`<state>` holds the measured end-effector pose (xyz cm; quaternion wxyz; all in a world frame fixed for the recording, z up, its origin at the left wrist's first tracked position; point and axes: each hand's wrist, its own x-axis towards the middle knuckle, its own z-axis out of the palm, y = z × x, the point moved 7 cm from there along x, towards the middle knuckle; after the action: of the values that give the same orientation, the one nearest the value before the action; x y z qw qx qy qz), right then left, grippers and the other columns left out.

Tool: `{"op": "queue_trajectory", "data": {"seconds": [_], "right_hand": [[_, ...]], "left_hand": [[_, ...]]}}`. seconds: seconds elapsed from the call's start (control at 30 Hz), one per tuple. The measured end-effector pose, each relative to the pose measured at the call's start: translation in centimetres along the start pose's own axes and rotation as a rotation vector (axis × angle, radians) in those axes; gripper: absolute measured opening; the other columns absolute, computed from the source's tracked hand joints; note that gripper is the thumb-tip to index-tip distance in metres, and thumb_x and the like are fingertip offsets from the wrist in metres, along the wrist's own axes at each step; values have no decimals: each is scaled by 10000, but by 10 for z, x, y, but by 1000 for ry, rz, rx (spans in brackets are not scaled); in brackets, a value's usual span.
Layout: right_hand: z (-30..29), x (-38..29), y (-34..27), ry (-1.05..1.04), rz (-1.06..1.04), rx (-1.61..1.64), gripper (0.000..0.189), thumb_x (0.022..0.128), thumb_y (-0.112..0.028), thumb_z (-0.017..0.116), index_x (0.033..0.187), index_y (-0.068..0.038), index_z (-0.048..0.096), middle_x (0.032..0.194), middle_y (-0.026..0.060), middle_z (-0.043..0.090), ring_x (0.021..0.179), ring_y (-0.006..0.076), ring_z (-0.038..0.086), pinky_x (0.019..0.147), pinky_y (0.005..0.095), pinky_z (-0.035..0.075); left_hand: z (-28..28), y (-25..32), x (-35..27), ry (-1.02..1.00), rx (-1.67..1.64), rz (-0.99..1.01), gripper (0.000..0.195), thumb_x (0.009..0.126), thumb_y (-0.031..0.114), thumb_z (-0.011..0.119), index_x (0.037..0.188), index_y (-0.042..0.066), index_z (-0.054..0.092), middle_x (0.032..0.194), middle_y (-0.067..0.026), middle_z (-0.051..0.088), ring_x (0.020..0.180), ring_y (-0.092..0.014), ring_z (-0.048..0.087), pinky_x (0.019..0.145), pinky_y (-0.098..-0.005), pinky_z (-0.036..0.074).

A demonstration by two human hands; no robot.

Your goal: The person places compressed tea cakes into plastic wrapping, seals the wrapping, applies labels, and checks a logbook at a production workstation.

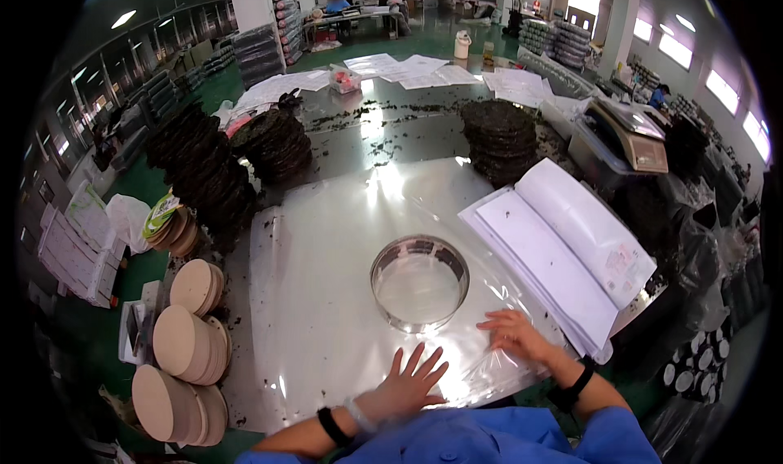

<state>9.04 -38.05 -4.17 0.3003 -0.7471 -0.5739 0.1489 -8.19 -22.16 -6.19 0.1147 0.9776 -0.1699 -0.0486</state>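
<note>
A shallow metal ring lies on a transparent plastic sheet spread over the metal table. Just below the ring is my left hand, its fingers spread over the sheet and holding nothing. To the ring's lower right, my right hand is by the sheet's wrinkled part, fingers slightly curled and apart. I cannot tell how firmly either hand presses on the plastic. An open stack of white paper sheets lies beyond my right hand, its upper pages folded back.
Dark, flaky round cakes are piled in a tall leaning stack, a shorter stack and a right stack. Round pale boards stand along the left edge. A weighing scale sits on a plastic bin at the right. Papers line the far edge.
</note>
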Motion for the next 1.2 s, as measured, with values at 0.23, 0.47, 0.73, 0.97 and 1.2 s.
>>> {"op": "queue_trajectory", "data": {"seconds": [0.23, 0.47, 0.73, 0.97, 1.2], "right_hand": [[-48, 105, -56, 108, -81, -49, 229, 817, -245, 742, 982, -89, 718, 1084, 76, 703, 1118, 232, 582, 1025, 452, 408], [-63, 161, -50, 146, -20, -314, 227, 701, -223, 825, 783, -47, 709, 792, 107, 660, 875, 302, 616, 848, 421, 496], [-213, 110, -53, 796, 220, 222, 216, 879, -147, 723, 842, 55, 656, 655, -14, 606, 635, 69, 466, 565, 244, 373], [-100, 47, -117, 0, -296, -396, 153, 704, -217, 685, 662, -128, 567, 654, 28, 535, 726, 237, 595, 917, 472, 461], [-2, 48, -76, -160, -276, -310, 227, 794, -154, 662, 1017, -111, 665, 1047, 63, 645, 1048, 236, 598, 1135, 498, 291]], "left_hand": [[-9, 17, 90, 62, -498, 35, 129, 808, 112, 581, 866, -1, 602, 804, -169, 661, 794, -367, 653, 727, -457, 519], [-25, -39, 67, -76, -1278, -310, 232, 928, 256, 630, 935, 31, 684, 813, -80, 687, 753, -166, 656, 639, -303, 509], [-3, 4, 93, 139, -1022, 219, 104, 883, 147, 673, 914, 52, 646, 892, -51, 669, 823, -135, 641, 699, -330, 506], [-49, -186, 43, 673, -1772, -704, 142, 952, 175, 566, 883, 51, 551, 994, -137, 669, 695, -130, 557, 619, -290, 458], [-173, -94, 57, 550, -1577, -89, 85, 990, 177, 524, 1001, 95, 539, 1054, -135, 665, 761, -107, 584, 668, -225, 473]]}}
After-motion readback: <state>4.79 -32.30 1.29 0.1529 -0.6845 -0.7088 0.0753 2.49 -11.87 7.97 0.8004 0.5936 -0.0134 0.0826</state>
